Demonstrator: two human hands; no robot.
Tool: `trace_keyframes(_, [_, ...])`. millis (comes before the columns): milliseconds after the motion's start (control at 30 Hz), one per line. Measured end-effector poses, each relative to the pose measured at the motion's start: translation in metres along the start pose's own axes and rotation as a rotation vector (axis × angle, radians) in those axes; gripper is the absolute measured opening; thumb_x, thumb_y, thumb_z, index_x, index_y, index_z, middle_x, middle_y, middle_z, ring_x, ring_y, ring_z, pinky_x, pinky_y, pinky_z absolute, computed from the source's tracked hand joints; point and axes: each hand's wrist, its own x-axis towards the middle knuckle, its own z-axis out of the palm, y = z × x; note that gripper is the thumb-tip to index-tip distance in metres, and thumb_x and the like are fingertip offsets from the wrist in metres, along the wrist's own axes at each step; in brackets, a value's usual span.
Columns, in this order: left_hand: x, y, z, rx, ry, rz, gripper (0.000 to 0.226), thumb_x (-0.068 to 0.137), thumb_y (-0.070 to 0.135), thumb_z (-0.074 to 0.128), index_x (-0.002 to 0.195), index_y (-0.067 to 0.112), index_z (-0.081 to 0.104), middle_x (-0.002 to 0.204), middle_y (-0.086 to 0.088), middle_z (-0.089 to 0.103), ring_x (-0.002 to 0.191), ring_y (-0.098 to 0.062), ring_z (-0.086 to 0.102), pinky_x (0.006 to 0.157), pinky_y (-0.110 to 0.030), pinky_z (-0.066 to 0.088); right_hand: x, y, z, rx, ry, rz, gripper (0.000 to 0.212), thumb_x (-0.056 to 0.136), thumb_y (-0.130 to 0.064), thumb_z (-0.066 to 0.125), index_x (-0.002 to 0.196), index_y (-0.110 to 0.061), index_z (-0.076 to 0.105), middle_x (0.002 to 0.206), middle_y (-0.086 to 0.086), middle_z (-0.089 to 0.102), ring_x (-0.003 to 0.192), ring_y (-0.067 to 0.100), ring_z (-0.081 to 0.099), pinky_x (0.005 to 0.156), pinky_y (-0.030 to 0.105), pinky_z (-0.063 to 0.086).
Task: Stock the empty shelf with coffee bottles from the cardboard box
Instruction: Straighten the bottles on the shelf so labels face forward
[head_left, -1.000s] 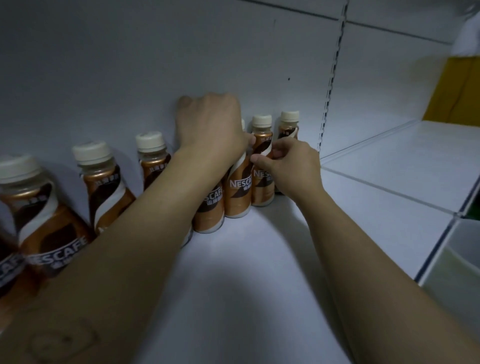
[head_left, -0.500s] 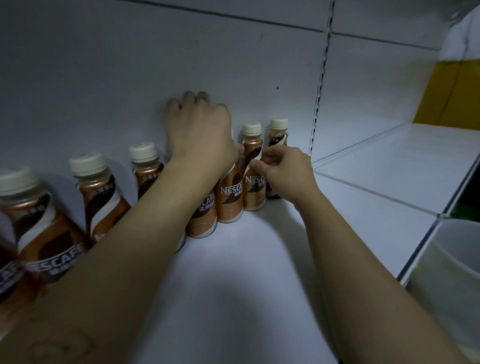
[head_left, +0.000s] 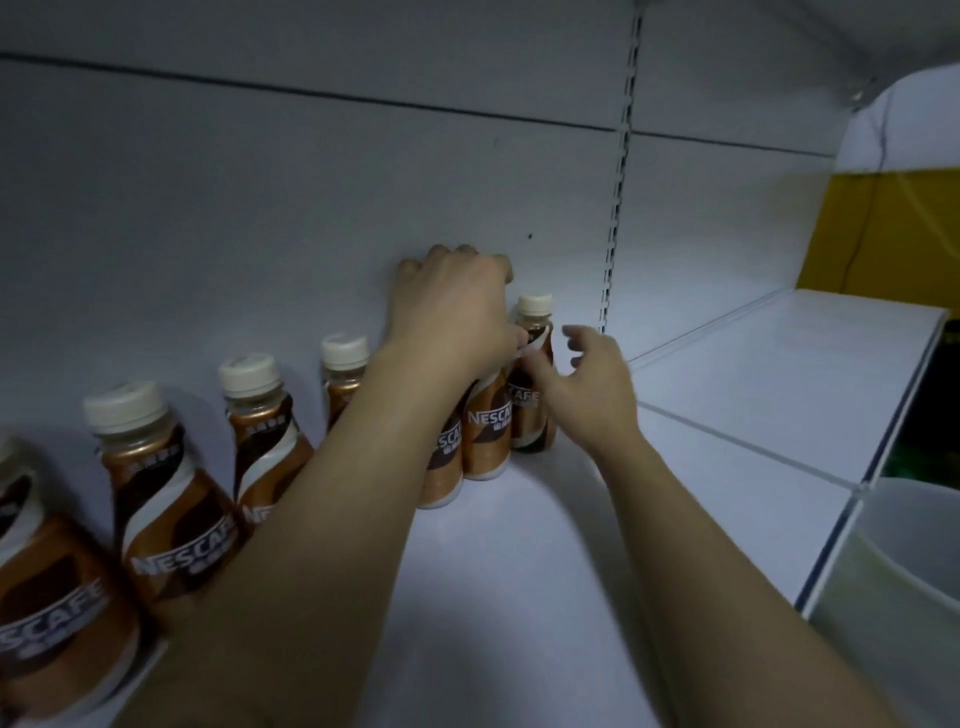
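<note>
While coffee bottles (head_left: 485, 431) line the white shelf (head_left: 519, 571), the left hand (head_left: 457, 312) clasps one and the right hand (head_left: 592, 389) hovers spread.

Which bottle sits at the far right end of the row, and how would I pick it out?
Find the slotted metal upright in the white back wall, then drop to the shelf just left of it. The row of coffee bottles along the wall ends there with the end bottle. Its cream cap is fully visible beside the left hand, and the open right hand hovers next to it.
</note>
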Motion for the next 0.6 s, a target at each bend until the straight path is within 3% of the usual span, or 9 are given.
trace_keyframes(100, [0.006, 0.004, 0.007, 0.093, 0.028, -0.009, 0.034, 0.078, 0.037, 0.065, 0.109, 0.024, 0.061, 0.108, -0.006, 0.063, 0.103, -0.027, 0.051, 0.086, -0.041, 0.032, -0.001, 0.018, 0.012, -0.118, -0.104, 0.026, 0.080, 0.072, -0.066, 0.063, 0.133, -0.017, 0.048, 0.126, 0.005, 0.050, 0.111, 0.022, 0.056, 0.091, 0.043, 0.050])
trace_keyframes(233, [0.003, -0.006, 0.016, 0.189, 0.109, 0.020, 0.031, 0.078, 0.039, 0.063, 0.105, 0.023, 0.062, 0.102, -0.006, 0.062, 0.098, -0.028, 0.052, 0.084, -0.042, 0.031, 0.006, 0.019, 0.017, -0.056, -0.135, 0.032, 0.080, 0.068, -0.062, 0.069, 0.131, -0.017, 0.047, 0.109, -0.001, 0.058, 0.096, 0.017, 0.059, 0.080, 0.034, 0.050])
trace_keyframes(333, [0.000, -0.007, 0.020, 0.201, 0.134, 0.060, 0.032, 0.078, 0.040, 0.062, 0.106, 0.023, 0.061, 0.099, -0.008, 0.061, 0.095, -0.030, 0.053, 0.085, -0.043, 0.031, 0.011, 0.023, 0.007, 0.168, -0.229, 0.088, 0.069, 0.077, -0.038, 0.076, 0.133, -0.018, 0.041, 0.099, -0.005, 0.063, 0.090, 0.013, 0.063, 0.076, 0.029, 0.051])
trace_keyframes(467, [0.004, -0.008, 0.020, 0.188, 0.136, 0.064, 0.029, 0.078, 0.038, 0.064, 0.103, 0.022, 0.061, 0.096, -0.008, 0.060, 0.094, -0.031, 0.053, 0.085, -0.043, 0.031, 0.014, 0.030, -0.004, 0.515, -0.412, 0.156, 0.033, 0.085, -0.001, 0.065, 0.116, -0.008, 0.055, 0.104, 0.010, 0.068, 0.096, 0.023, 0.065, 0.084, 0.035, 0.050])
trace_keyframes(533, [0.005, -0.009, 0.020, 0.192, 0.123, 0.062, 0.030, 0.078, 0.039, 0.063, 0.103, 0.022, 0.060, 0.096, -0.008, 0.060, 0.095, -0.031, 0.052, 0.086, -0.043, 0.031, 0.013, 0.029, -0.004, 0.513, -0.429, 0.147, 0.029, 0.085, -0.006, 0.065, 0.113, -0.009, 0.059, 0.105, 0.009, 0.069, 0.098, 0.023, 0.066, 0.086, 0.035, 0.050])
trace_keyframes(600, [0.005, -0.009, 0.020, 0.186, 0.125, 0.063, 0.028, 0.078, 0.038, 0.064, 0.101, 0.023, 0.060, 0.094, -0.007, 0.060, 0.094, -0.030, 0.052, 0.085, -0.043, 0.031, 0.011, 0.029, -0.004, 0.402, -0.425, 0.106, 0.030, 0.083, -0.026, 0.070, 0.111, -0.017, 0.064, 0.106, 0.003, 0.069, 0.097, 0.019, 0.066, 0.085, 0.034, 0.052])
